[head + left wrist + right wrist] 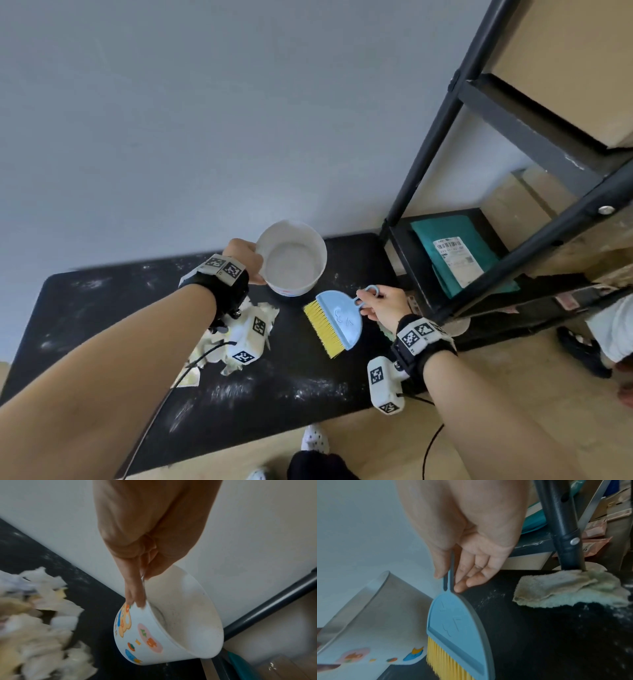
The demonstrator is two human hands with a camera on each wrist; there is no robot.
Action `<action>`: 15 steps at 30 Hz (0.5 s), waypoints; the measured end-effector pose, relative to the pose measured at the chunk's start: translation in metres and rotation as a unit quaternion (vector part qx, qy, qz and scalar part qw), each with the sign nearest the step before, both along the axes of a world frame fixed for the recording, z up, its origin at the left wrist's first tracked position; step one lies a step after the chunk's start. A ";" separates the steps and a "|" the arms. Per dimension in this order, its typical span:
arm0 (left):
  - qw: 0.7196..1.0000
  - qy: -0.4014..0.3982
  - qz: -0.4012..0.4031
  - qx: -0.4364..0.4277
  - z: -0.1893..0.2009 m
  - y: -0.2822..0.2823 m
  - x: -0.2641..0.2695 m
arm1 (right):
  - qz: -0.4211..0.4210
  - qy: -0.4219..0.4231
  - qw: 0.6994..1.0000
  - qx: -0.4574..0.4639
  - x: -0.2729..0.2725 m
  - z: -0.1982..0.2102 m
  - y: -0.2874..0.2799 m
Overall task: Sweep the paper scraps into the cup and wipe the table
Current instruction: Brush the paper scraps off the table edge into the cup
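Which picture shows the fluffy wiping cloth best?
The right wrist view: the cloth lies whole on the black table beside the shelf leg. In the head view the right hand and wrist hide nearly all of it. The left wrist view misses it.

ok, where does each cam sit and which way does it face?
Head: on the head, looking down at the black table; both forearms and hands show.
Left wrist: along the left hand pinching the paper cup rim.
Right wrist: along the right hand holding the blue brush; rag beyond.
Shared: cup and table in all.
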State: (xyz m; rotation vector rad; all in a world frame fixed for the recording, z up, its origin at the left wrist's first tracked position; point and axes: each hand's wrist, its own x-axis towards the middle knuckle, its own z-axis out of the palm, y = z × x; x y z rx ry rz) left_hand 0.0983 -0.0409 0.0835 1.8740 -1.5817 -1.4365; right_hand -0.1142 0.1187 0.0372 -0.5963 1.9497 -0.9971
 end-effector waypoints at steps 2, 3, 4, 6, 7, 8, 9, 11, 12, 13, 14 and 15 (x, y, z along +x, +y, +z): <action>1.000 0.008 0.000 0.001 0.004 0.004 0.032 | -0.005 0.000 1.000 -0.008 0.023 0.001 -0.001; 1.000 0.019 0.000 0.002 0.007 0.006 0.046 | -0.004 0.005 1.000 -0.009 0.033 0.002 -0.003; 1.000 0.027 0.000 0.006 0.009 0.008 0.060 | -0.001 0.012 1.000 -0.008 0.043 0.004 -0.003; 0.999 0.032 -0.002 0.005 0.012 0.011 0.085 | 0.004 0.023 1.000 -0.012 0.059 0.006 -0.004; 0.999 0.034 -0.002 0.006 0.013 0.012 0.095 | 0.004 0.028 0.999 -0.017 0.066 0.008 -0.004; 0.999 0.040 0.001 0.010 0.015 0.013 0.104 | 0.001 0.036 0.999 -0.021 0.073 0.010 -0.004; 0.999 0.044 0.003 0.010 0.015 0.015 0.113 | -0.005 0.045 0.999 -0.024 0.078 0.012 -0.004; 0.998 0.054 0.013 0.006 0.018 0.018 0.128 | -0.012 0.072 0.997 -0.026 0.086 0.015 -0.006; 0.998 0.058 0.022 0.006 0.019 0.022 0.135 | -0.011 0.091 0.995 -0.027 0.089 0.016 -0.008; 0.998 0.058 0.028 0.005 0.021 0.025 0.141 | -0.008 0.112 0.993 -0.028 0.092 0.017 -0.011; 0.998 0.056 0.033 0.005 0.020 0.028 0.148 | -0.003 0.133 0.991 -0.025 0.095 0.018 -0.014; 0.998 0.054 0.039 0.005 0.019 0.030 0.153 | 0.004 0.155 0.988 -0.021 0.099 0.019 -0.017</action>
